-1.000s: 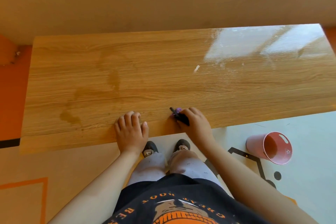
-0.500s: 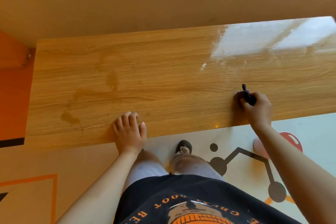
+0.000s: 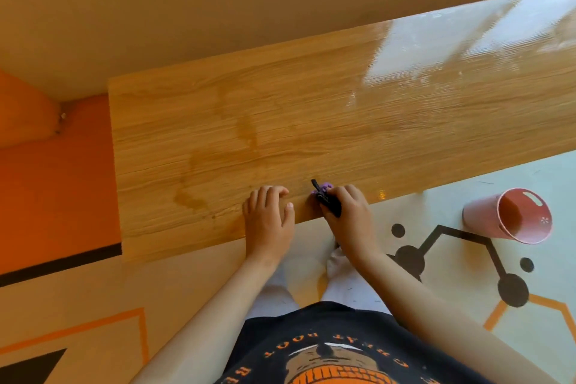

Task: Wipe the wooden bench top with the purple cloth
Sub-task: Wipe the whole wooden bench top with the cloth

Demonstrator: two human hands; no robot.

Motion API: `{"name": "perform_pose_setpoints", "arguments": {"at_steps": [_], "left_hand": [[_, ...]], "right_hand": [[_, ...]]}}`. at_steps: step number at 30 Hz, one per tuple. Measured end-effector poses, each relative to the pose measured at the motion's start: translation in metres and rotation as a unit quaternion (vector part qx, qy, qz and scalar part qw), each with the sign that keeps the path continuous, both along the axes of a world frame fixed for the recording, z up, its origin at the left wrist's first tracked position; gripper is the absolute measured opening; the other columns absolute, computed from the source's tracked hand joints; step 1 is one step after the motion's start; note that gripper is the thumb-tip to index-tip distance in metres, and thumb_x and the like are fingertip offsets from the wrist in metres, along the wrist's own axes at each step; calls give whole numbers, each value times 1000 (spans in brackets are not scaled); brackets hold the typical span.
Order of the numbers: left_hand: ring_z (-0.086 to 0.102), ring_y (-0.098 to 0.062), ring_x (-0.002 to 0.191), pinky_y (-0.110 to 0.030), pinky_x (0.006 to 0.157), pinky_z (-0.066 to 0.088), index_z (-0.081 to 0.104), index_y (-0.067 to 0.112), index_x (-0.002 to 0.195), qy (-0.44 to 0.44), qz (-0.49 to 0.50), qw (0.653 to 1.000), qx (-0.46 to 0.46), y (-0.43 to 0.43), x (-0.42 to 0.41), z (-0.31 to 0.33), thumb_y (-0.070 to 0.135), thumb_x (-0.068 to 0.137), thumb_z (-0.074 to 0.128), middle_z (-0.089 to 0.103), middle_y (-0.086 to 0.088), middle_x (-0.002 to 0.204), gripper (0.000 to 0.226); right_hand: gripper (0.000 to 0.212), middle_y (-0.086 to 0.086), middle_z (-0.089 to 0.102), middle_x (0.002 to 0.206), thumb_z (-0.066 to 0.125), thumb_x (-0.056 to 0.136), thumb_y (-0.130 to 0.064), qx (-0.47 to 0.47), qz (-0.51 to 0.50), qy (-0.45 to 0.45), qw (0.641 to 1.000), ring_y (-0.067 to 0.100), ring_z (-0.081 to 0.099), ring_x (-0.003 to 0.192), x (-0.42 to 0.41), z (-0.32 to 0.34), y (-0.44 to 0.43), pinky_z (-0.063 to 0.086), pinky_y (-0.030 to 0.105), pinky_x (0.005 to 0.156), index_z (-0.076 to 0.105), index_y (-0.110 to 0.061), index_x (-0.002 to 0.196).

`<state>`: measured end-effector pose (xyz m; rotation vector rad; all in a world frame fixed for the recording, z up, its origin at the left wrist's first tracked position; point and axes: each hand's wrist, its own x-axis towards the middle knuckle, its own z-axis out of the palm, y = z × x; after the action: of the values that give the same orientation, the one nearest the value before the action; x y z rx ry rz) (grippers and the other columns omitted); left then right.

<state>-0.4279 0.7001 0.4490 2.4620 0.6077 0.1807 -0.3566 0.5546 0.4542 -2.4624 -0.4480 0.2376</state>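
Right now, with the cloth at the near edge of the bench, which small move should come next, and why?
Probably slide the right hand with the purple cloth leftward and away toward the dark stain. The stain marks on the wooden bench top still show there, and the left hand lies flat in between, so it should lift first.

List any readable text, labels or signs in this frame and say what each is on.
Shirt: orange lettering arcs around a printed graphic, seen upside down and partly cut off; no word can be read with certainty.
Pink bucket: a small white flower mark, no words.
Floor: black dots and lines and orange outlines, no text.
Bench, cloth: no text.
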Motion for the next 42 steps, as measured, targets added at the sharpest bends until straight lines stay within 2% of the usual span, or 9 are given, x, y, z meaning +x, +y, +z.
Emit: {"name": "perform_pose_setpoints", "arguments": {"at_steps": [4, 9, 14, 20, 23, 27, 33, 37, 42], "left_hand": [[46, -18, 105, -24, 91, 27, 56, 17, 106, -36, 52, 997, 37, 54, -57, 1, 29, 87, 46, 56, 0, 110, 24], [43, -33, 114, -44, 94, 33, 51, 7, 114, -2, 169, 981, 97, 116, -111, -22, 25, 87, 48, 50, -12, 124, 33], [41, -39, 119, -54, 100, 30, 48, 4, 118, 53, 209, 970, 116, 133, -124, -38, 32, 90, 39, 46, -15, 131, 41], [42, -40, 120, -55, 99, 32, 49, 3, 119, 66, 216, 964, 138, 131, -122, -45, 28, 90, 41, 48, -16, 132, 40], [42, -40, 121, -55, 100, 31, 49, 2, 120, 67, 210, 966, 136, 131, -123, -44, 28, 90, 40, 48, -17, 132, 41], [42, -40, 122, -55, 100, 30, 48, 2, 120, 67, 205, 966, 140, 132, -124, -46, 29, 92, 38, 47, -17, 132, 40], [41, -40, 123, -55, 101, 29, 48, 2, 120, 62, 200, 968, 138, 133, -124, -45, 30, 92, 38, 48, -17, 132, 41], [40, -40, 123, -56, 102, 28, 49, 2, 120, 61, 199, 970, 128, 134, -125, -46, 30, 92, 38, 47, -18, 132, 42], [40, -40, 123, -57, 101, 29, 48, 2, 121, 51, 185, 972, 135, 137, -127, -49, 30, 92, 40, 47, -17, 132, 41]], "right_hand": [[15, 9, 58, 87, 70, 80, -10, -3, 31, 5, 999, 27, 54, 85, -32, -3, 50, 44, 33, 68, 63, -4, 93], [25, 6, 60, 95, 73, 79, -13, 32, 8, 19, 999, 20, 55, 89, -29, 1, 34, 46, 30, 73, 65, -9, 103], [21, 12, 59, 94, 69, 82, -16, -12, -145, -4, 989, 27, 56, 86, 10, 2, -33, 33, 25, 70, 64, -7, 101], [24, 17, 56, 103, 63, 86, -15, -62, -220, -15, 973, 32, 51, 96, 14, -5, -13, 37, 34, 77, 59, -3, 107], [25, 16, 56, 102, 66, 82, -8, -47, -139, 1, 989, 31, 51, 95, -2, -5, 38, 38, 33, 80, 60, -3, 105], [22, 8, 56, 96, 65, 85, -18, -12, 5, 1, 1000, 20, 48, 86, -35, -4, 102, 32, 25, 67, 60, -6, 103], [26, 6, 58, 94, 68, 84, -23, -3, 71, 9, 997, 21, 52, 89, -26, -3, 87, 37, 27, 66, 64, -10, 107], [24, 9, 59, 93, 71, 81, -16, -11, -31, -5, 999, 25, 55, 84, 8, 2, 41, 38, 29, 69, 66, -9, 104], [22, 13, 57, 100, 64, 85, -17, -52, -206, 2, 977, 30, 54, 94, 42, -1, 22, 36, 29, 75, 63, -6, 104]]}}
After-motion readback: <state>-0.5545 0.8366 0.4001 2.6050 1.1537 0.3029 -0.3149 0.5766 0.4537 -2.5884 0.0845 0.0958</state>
